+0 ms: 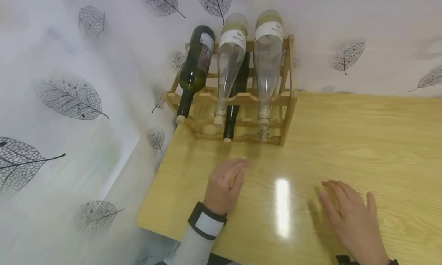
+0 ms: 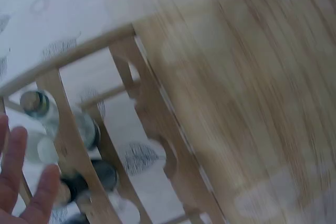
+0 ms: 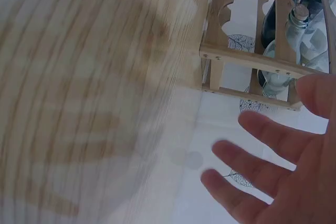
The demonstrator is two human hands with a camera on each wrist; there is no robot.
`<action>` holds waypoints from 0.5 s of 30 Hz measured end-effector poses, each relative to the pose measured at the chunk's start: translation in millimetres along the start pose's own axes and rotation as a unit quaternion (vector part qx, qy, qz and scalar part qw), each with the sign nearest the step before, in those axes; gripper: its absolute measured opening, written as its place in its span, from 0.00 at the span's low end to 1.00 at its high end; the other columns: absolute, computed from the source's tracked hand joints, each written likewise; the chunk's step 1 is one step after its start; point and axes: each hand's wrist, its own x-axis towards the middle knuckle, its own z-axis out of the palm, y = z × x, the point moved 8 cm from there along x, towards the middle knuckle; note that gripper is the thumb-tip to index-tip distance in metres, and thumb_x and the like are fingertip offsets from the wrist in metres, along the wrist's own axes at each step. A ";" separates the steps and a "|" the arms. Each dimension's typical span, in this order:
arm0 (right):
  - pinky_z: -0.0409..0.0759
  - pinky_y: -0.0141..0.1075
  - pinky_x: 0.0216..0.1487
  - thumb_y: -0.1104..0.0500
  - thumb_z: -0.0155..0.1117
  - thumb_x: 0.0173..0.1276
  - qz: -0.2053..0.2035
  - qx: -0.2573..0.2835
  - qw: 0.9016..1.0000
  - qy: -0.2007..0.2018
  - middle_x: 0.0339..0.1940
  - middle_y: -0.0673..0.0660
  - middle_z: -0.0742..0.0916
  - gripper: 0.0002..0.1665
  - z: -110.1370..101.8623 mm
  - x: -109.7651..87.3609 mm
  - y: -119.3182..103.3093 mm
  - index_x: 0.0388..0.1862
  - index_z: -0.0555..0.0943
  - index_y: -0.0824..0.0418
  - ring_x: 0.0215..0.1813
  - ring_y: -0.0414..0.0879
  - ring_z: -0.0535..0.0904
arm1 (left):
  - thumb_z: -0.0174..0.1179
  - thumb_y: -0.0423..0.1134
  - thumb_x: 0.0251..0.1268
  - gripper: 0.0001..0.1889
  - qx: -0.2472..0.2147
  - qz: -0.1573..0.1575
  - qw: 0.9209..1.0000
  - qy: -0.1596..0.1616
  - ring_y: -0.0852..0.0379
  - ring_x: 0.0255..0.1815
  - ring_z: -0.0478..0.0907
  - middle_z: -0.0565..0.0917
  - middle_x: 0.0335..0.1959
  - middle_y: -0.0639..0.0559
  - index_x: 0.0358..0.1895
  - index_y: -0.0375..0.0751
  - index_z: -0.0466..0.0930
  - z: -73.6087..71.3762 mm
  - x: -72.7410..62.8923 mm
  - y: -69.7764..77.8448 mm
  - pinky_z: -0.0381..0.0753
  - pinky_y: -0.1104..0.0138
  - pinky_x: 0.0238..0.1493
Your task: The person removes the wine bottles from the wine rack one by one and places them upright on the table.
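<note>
The left hand (image 1: 222,190), loosely bent, and the right hand (image 1: 357,219), fingers spread, hold nothing in front of the bottles (image 1: 267,61) resting in the wooden rack (image 1: 292,100), so this seems a pause, and touching one needs reaching forward.

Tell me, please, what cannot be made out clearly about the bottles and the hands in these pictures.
Head: wording on the label of the dark green wine bottle, too small and blurred.
Head: most of the lower clear bottle, hidden behind the upper right clear bottle.
Left wrist: much of the left hand, cut off by the left edge.
Right wrist: part of the right hand, cut off by the right edge.
</note>
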 end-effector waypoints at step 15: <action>0.51 0.28 0.11 0.61 0.62 0.75 -0.027 0.021 0.995 0.098 0.08 0.39 0.60 0.34 -17.5 1.7 -24.1 0.11 0.58 0.49 0.14 0.25 0.46 | 0.70 0.43 0.68 0.36 -0.139 -0.272 0.920 0.247 0.54 0.51 0.78 0.73 0.63 0.45 0.75 0.47 0.63 -81.4 58.0 -122.1 0.84 0.59 0.48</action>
